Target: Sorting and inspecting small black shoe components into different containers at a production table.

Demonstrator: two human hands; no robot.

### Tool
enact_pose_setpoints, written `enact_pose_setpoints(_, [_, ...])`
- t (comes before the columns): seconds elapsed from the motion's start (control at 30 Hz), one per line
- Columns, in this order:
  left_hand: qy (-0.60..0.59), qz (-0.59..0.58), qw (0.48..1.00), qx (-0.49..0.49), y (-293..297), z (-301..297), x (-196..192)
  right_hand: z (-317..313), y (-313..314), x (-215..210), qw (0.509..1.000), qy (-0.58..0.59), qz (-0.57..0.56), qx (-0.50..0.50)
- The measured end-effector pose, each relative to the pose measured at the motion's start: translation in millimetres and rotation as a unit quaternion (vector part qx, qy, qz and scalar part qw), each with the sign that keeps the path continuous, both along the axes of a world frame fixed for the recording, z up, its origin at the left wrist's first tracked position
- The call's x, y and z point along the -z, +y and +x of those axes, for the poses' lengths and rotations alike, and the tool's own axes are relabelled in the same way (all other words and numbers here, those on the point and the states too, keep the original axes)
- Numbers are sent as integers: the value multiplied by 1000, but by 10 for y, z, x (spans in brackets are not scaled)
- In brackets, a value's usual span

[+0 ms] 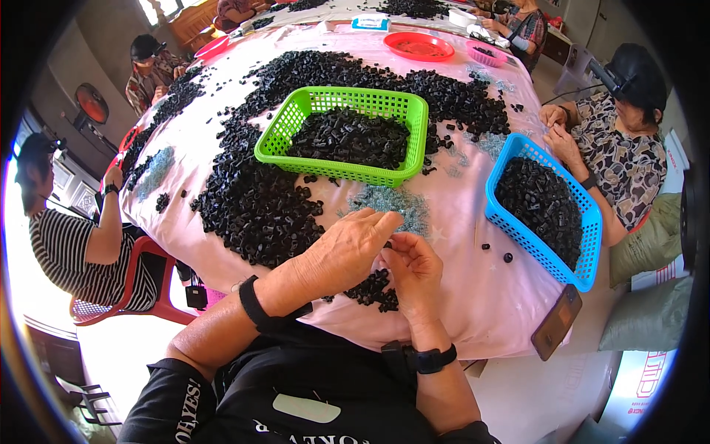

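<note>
My left hand (347, 251) and my right hand (416, 272) meet over the near side of the table, fingertips together. Pinched in the right fingers is a small black plastic part (387, 245). The left fingers curl down beside it, and whatever they grip is hidden behind the hand. Just beyond the hands lies a heap of small clear pieces (392, 205). A little pile of black parts (374, 290) sits beneath my wrists. Farther off stands a green basket (340, 172) holding black parts, and a large spread of black parts (248, 200) surrounds its left and far sides.
At the right stands a blue basket (534, 260) of black parts, with a phone (558, 323) at the table edge near it. A red tray (418, 46) and a pink basket (486, 53) lie far back. Other people sit around the pink-covered table (458, 288).
</note>
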State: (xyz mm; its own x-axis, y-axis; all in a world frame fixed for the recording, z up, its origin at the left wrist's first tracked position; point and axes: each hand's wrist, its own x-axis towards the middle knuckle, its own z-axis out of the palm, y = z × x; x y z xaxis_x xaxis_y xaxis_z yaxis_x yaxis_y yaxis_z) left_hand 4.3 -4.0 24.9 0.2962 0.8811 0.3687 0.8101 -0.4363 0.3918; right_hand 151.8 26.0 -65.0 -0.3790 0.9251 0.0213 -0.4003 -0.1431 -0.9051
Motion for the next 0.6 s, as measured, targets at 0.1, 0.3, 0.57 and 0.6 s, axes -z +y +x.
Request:
enact_pose_setpoints(0.1, [0,3,1000,3,8,8,-5,-6,-4,-20,1000,0,-7,-1])
enact_pose_setpoints(0.3, [-9,4,1000,3,18,33,19,-7,-8,-38,1000,0,0,-4])
enact_pose_setpoints(0.57, [-8,-5,1000,-12,3,73,30,13,-29,-136,1000,10,-13,-6])
enact_pose_setpoints(0.6, [-15,1,1000,-7,-2,78,19,21,-30,-143,1000,6,-22,-4])
